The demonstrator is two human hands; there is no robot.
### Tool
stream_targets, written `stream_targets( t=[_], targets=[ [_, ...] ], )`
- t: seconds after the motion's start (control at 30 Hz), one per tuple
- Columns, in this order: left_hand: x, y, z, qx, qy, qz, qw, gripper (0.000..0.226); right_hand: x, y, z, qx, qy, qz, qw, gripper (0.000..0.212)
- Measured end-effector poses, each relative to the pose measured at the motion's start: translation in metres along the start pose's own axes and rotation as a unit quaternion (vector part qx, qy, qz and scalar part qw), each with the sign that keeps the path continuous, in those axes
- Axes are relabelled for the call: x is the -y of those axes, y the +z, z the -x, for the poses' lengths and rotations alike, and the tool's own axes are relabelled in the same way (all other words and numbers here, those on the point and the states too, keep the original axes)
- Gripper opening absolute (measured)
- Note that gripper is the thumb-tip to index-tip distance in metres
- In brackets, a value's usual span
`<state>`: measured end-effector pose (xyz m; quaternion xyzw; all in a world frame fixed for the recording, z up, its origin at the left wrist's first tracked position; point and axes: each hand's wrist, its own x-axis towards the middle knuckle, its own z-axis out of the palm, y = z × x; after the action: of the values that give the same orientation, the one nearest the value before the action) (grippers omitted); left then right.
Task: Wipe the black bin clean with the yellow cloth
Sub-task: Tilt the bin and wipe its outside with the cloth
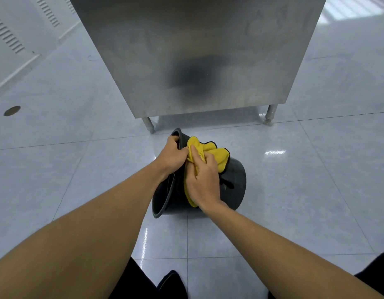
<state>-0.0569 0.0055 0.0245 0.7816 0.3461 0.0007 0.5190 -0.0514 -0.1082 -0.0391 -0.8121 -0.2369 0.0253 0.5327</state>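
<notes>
A: Big brushed-steel cabinet [197,50] beyond both hands, pale glossy tiled floor [294,190] below.

B: The round black plastic bin [234,186] lies on its side under them, mouth leftward.

A: Contents? Can't tell.

B: Left hand [172,155] clamps its rim; right hand [205,180], fingers curled, presses the yellow fleecy cloth [214,153] onto its wall.

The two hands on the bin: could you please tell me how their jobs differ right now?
The left hand grips the black bin at its rim, steadying it on its side; the right hand presses the yellow cloth against the bin's outer wall. The left touches bare plastic, the right touches cloth. Both are closed and bare.
</notes>
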Motion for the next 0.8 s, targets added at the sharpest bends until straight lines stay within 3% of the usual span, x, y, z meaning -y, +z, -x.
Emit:
stream_targets(
  t=[0.1,0.23,0.5,0.63,0.8],
  targets=[
    [-0.004,-0.001,0.000,-0.006,-0.046,0.034,0.998,0.046,-0.007,-0.002,-0.005,0.006,-0.002,0.028,1.000,0.048],
    [-0.002,-0.002,0.001,0.004,-0.033,-0.004,0.999,0.040,-0.023,-0.006,-0.004,-0.005,0.023,0.056,0.998,0.045],
    [0.011,-0.005,0.003,0.047,0.021,-0.089,0.995,0.060,-0.042,-0.017,-0.003,-0.027,0.136,0.050,0.989,0.044],
    [0.012,-0.005,0.003,0.052,0.025,-0.088,0.994,0.061,-0.034,-0.011,-0.001,-0.020,0.110,0.041,0.993,0.044],
    [0.014,-0.002,-0.001,0.059,0.067,-0.087,0.992,0.066,-0.008,-0.002,-0.002,-0.010,0.006,0.031,0.999,0.046]
  ],
)
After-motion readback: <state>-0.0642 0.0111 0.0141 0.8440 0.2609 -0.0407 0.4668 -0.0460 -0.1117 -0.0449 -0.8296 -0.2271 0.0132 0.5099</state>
